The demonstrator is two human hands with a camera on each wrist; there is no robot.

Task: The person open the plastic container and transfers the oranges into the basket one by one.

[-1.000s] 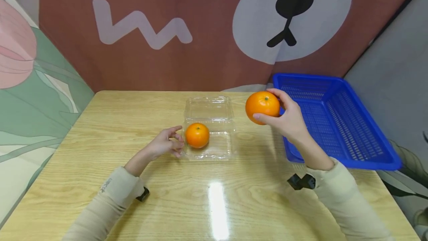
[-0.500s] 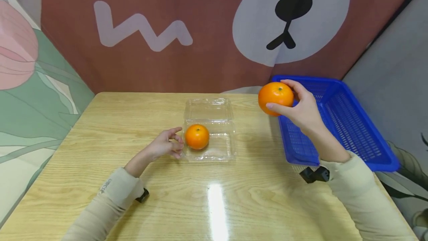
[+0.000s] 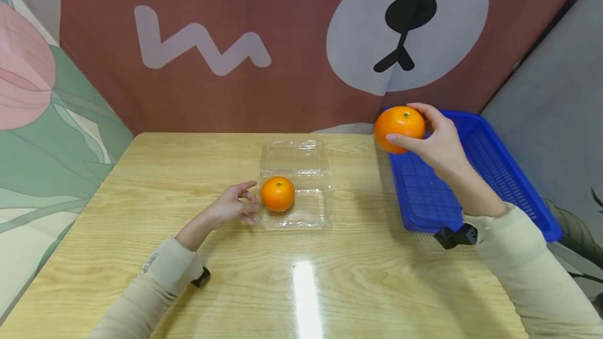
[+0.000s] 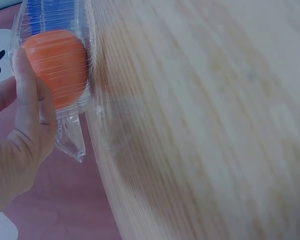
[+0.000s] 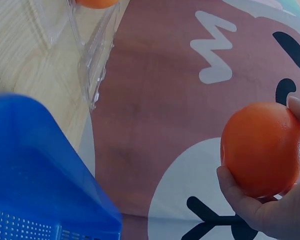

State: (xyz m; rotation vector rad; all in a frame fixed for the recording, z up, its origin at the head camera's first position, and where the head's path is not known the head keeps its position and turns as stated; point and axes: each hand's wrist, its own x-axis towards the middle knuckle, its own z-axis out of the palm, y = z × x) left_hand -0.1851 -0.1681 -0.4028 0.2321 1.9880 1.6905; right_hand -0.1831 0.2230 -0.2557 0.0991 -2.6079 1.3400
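Note:
My right hand (image 3: 443,140) grips an orange (image 3: 399,130) between thumb and fingers, holding it in the air at the blue basket's near-left corner. The right wrist view shows this orange (image 5: 262,149) well above the basket. A second orange (image 3: 278,194) sits in the left half of a clear plastic clamshell box (image 3: 311,208), whose lid (image 3: 294,156) lies folded back. My left hand (image 3: 233,204) rests its fingertips against the box's left side. In the left wrist view, the fingers (image 4: 26,95) lie along the ribbed wall, with the orange (image 4: 60,70) visible behind it.
A blue perforated plastic basket (image 3: 424,203) stands at the right of the wooden table (image 3: 226,286). Behind the table hangs a brown cloth (image 3: 292,98) with a cartoon face. A bright light reflection lies on the tabletop.
My right hand has carried its orange to the right and up, from between the box and the basket to over the basket's left edge. The left hand, box and other orange stay put.

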